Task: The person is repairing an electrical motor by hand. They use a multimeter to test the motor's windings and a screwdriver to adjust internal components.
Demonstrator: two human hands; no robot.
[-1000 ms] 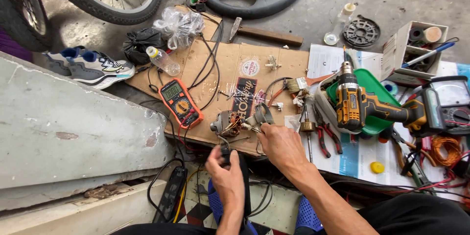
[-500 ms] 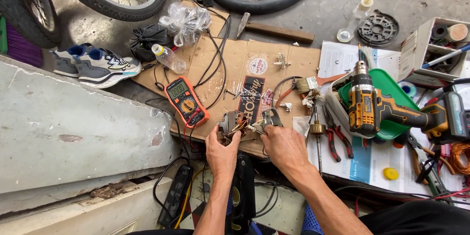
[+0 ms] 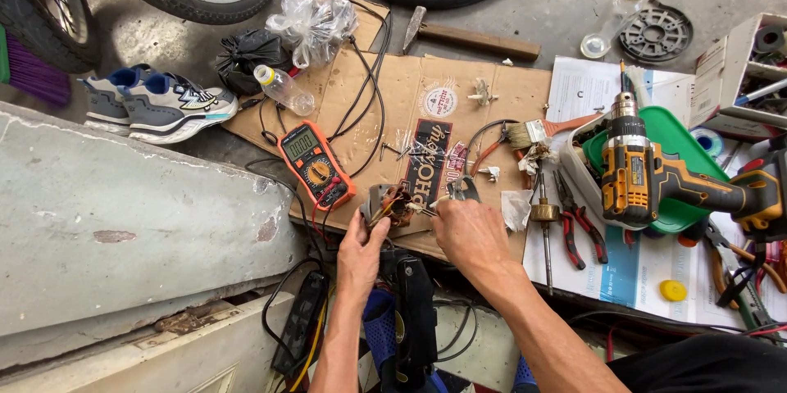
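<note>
Where wires fray: two hands [image 3: 361, 258], one motor [image 3: 389, 204].

Centre: a small motor [image 3: 390, 203] was held on the cardboard sheet [image 3: 393, 90], between the left hand [image 3: 361, 252] and right hand [image 3: 467, 233].
Left of motor: a multimeter [image 3: 316, 163] was laid.
Right: a cordless drill [image 3: 656, 180] was rested on a tray [image 3: 684, 132].
Top centre: a hammer [image 3: 471, 36] was placed.

Both hands [image 3: 361, 249] on small motor [image 3: 387, 204]
</note>
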